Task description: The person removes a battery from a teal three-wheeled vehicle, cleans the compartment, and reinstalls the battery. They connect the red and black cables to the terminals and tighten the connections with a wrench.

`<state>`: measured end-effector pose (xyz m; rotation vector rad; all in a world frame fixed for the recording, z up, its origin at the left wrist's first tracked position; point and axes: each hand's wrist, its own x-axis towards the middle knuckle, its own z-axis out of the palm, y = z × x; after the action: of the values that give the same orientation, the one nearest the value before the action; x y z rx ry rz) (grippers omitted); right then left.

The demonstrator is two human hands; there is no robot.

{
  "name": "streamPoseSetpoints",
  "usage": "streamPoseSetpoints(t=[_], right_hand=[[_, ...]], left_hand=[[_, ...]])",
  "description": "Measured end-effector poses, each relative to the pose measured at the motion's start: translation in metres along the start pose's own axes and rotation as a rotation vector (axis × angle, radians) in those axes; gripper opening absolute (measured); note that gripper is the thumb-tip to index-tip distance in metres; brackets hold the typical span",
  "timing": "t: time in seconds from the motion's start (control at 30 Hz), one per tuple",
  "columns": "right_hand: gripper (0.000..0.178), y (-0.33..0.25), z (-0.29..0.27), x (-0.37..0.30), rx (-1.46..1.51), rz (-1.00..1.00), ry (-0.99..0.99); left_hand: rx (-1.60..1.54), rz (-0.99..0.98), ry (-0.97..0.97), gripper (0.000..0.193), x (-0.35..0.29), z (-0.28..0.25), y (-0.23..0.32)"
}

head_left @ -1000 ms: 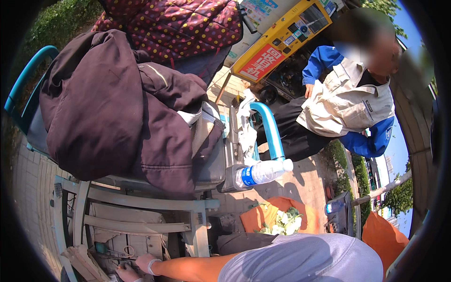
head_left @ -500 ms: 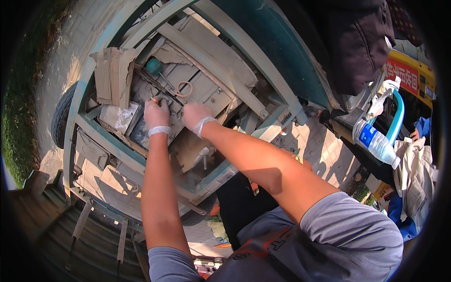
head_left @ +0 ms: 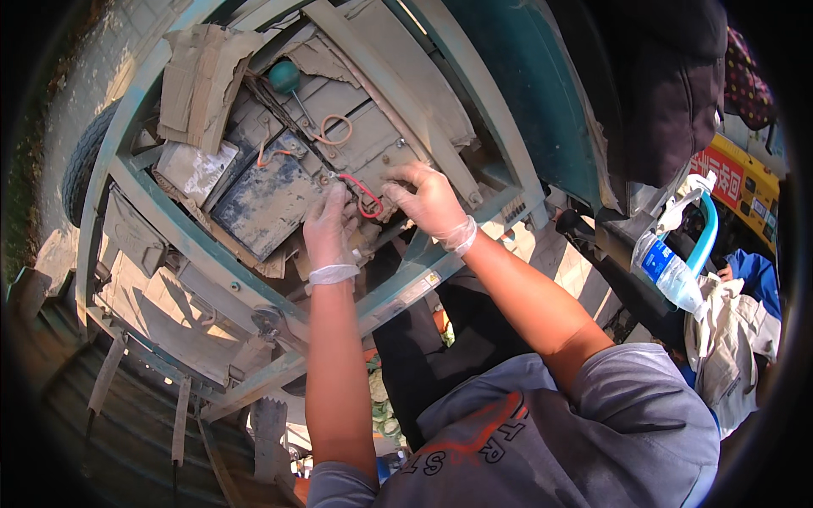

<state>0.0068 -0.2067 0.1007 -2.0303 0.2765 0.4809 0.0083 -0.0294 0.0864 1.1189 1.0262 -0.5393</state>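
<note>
Both hands wear thin see-through gloves over dusty, box-shaped batteries (head_left: 269, 196) set in a metal frame. My left hand (head_left: 329, 230) has its fingers bent together beside the bolted end of a short red wire (head_left: 370, 203); what they pinch, if anything, is hidden. To the right of that wire, my right hand (head_left: 430, 201) holds its thumb and forefinger apart, nothing visible between them. An orange wire loop (head_left: 336, 129) lies farther off, joined near a rod with a green ball (head_left: 284, 77). Another orange wire (head_left: 273, 158) curves over the battery on the left.
Painted metal bars (head_left: 207, 254) surround the batteries. Torn cardboard (head_left: 201, 89) sits at the far left by a tyre (head_left: 87, 161). A dark green panel (head_left: 529, 85) rises on the right. Beyond it hang a plastic bottle (head_left: 669, 271) and a beige cloth (head_left: 728, 339).
Both hands have moved nearer and to the right, off the orange wire's end on the left battery. The right thumb and forefinger have spread. The red wire now shows between the hands.
</note>
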Motion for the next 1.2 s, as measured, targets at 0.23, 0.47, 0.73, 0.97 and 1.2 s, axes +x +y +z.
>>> streamPoseSetpoints(t=[0.23, 0.47, 0.73, 0.97, 1.2], right_hand=[[0.012, 0.042, -0.022, 0.054, -0.678, -0.37, 0.128], [0.014, 0.044, -0.019, 0.073, -0.858, -0.375, -0.075], [0.017, 0.009, -0.022, 0.054, -0.442, -0.271, 0.102], [0.021, -0.013, 0.002, 0.035, -0.181, -0.05, -0.056], [0.019, -0.011, 0.044, 0.051, -0.106, -0.068, -0.16]], left_hand=[[-0.044, 0.181, 0.08, 0.027, 0.021, 0.033, -0.028], [-0.18, 0.108, 0.021, 0.03, 0.006, 0.019, -0.016], [0.566, 0.483, 0.251, 0.029, -0.004, 0.043, -0.024], [0.416, 0.201, 0.297, 0.025, -0.011, -0.032, -0.04], [0.395, 0.48, 0.346, 0.025, 0.031, -0.021, -0.067]])
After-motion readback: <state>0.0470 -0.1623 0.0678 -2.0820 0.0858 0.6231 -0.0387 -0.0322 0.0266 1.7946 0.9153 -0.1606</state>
